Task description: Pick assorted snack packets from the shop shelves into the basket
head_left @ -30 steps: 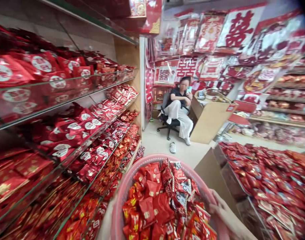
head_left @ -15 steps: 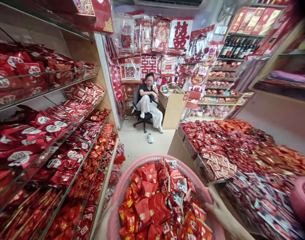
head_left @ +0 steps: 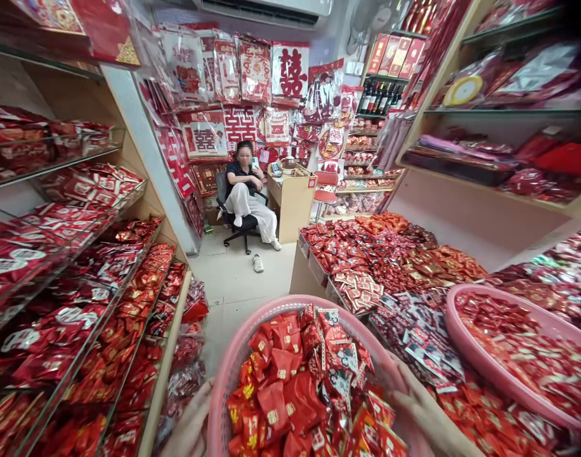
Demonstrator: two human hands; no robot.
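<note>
Between my two hands is a pink plastic basket [head_left: 227, 336] with a perforated rim, heaped with small red candy packets [head_left: 290, 374]. My left hand [head_left: 195, 416] is closed on the basket's left side, its fingertips partly hidden by the wall. On the opposite side my right hand [head_left: 411, 395] grips the rim, with the thumb along the edge and the other fingers mostly out of sight. Some packets carry gold characters; others show black-and-white cartoon figures.
Glass shelves [head_left: 76, 254] of red packets line the left. At right, a candy counter [head_left: 390, 254] holds sorted heaps and another pink basket [head_left: 462, 330]. Ahead, a person [head_left: 247, 190] with a phone sits beside a wooden desk [head_left: 290, 209]; a shoe [head_left: 257, 263] lies on the floor.
My view has turned to the right, so the second pink basket and right-hand shelves show more fully. The held basket stays in front of me, in both hands.
</note>
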